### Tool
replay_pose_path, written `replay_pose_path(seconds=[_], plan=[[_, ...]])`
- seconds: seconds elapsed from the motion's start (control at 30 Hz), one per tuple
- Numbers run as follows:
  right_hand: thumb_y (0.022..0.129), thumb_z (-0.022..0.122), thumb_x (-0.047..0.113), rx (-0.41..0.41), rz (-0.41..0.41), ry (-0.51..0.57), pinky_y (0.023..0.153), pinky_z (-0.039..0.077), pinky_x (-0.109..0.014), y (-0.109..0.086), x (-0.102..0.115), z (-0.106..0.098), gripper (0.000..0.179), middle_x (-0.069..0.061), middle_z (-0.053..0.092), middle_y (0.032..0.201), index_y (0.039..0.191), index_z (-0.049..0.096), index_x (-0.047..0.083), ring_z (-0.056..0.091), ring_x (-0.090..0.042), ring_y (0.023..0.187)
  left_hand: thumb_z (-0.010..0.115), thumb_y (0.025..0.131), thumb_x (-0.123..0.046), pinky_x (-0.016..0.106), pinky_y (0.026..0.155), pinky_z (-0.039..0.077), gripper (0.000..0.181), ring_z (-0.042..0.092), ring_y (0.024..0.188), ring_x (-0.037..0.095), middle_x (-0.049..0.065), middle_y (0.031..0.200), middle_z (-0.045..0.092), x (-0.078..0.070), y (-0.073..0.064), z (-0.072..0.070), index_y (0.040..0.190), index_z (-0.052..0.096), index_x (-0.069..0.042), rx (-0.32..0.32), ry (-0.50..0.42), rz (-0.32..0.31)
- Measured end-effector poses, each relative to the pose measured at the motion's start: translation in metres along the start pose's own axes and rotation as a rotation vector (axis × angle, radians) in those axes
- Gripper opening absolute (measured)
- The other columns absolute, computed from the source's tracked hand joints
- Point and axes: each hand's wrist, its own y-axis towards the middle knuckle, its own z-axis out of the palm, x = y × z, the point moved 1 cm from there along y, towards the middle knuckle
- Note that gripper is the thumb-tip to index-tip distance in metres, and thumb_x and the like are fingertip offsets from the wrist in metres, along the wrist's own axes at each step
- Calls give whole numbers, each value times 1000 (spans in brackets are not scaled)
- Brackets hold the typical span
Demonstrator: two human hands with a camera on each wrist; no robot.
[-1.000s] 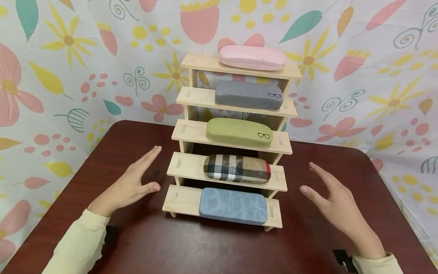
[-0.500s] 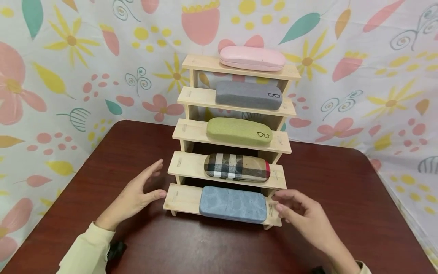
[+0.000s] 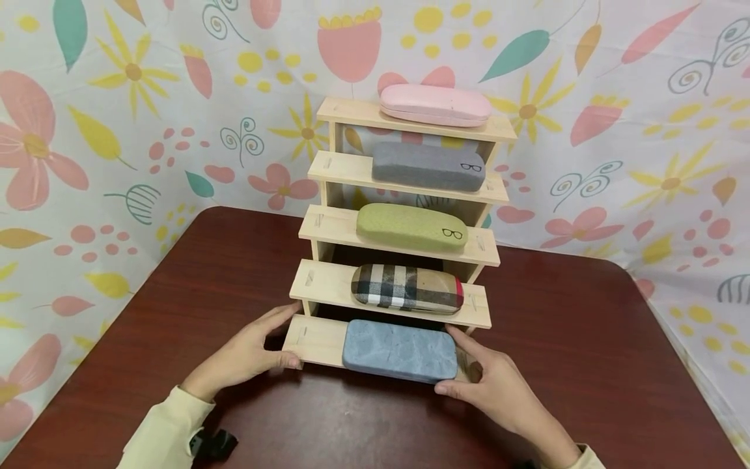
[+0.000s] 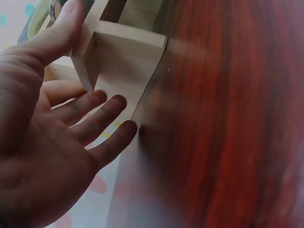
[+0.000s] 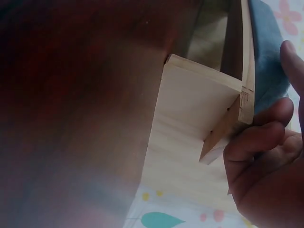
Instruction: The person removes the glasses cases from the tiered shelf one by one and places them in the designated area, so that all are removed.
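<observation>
A light wooden stepped rack (image 3: 319, 284) holds one glasses case per shelf. On the lowest shelf lies a blue marbled glasses case (image 3: 398, 350). My right hand (image 3: 498, 384) spans its right end, thumb at the front edge and index finger at the back corner; the other fingers curl beside the shelf end in the right wrist view. My left hand (image 3: 246, 355) is at the left end of that shelf, thumb by its front corner. In the left wrist view its fingers (image 4: 111, 111) are spread and loosely straight, beside the rack's side panel (image 4: 126, 61).
Above lie a plaid glasses case (image 3: 407, 288), a green one, a grey one and a pink glasses case (image 3: 436, 104) on top. The rack stands on a dark red-brown table (image 3: 351, 423). A patterned cloth (image 3: 193, 150) hangs behind it.
My right hand has moved left from beside the rack to the blue glasses case and now grips its right end. My left hand has come right and down to the bottom shelf's left end.
</observation>
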Motion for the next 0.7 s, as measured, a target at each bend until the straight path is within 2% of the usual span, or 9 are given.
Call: replay_pose_path(seconds=[0.17, 0.33, 0.5, 0.7], plan=[[76, 88, 41, -24, -21, -17, 61, 41, -26, 0, 0, 1, 82, 22, 25, 56, 147, 54, 17, 31, 3, 50, 88, 79, -32, 54, 105, 36, 90, 44, 134, 24, 2, 147, 48, 2, -2, -4, 155, 42, -18, 26, -16, -1], [76, 90, 31, -68, -69, 78, 52, 39, -24, -3, -4, -1, 73, 21, 27, 56, 141, 59, 20, 30, 3, 50, 87, 81, -29, 48, 100, 42, 84, 48, 130, 23, -3, 144, 48, 5, -6, -5, 153, 45, -22, 34, -47, 3], [73, 92, 19, -107, -86, 150, 47, 38, -24, -9, -11, -8, 73, 17, 31, 55, 138, 60, 15, 31, 3, 49, 86, 81, -27, 47, 97, 43, 81, 51, 127, 25, -4, 141, 50, 6, -7, -3, 152, 47, -19, 24, -60, 16], [72, 93, 18, -120, -38, 133, 43, 35, -26, -15, -18, -15, 73, 16, 29, 53, 138, 60, 19, 29, 2, 48, 85, 83, -27, 50, 100, 42, 79, 51, 127, 26, 2, 141, 51, 6, -3, -5, 151, 48, -14, 19, -64, 54]])
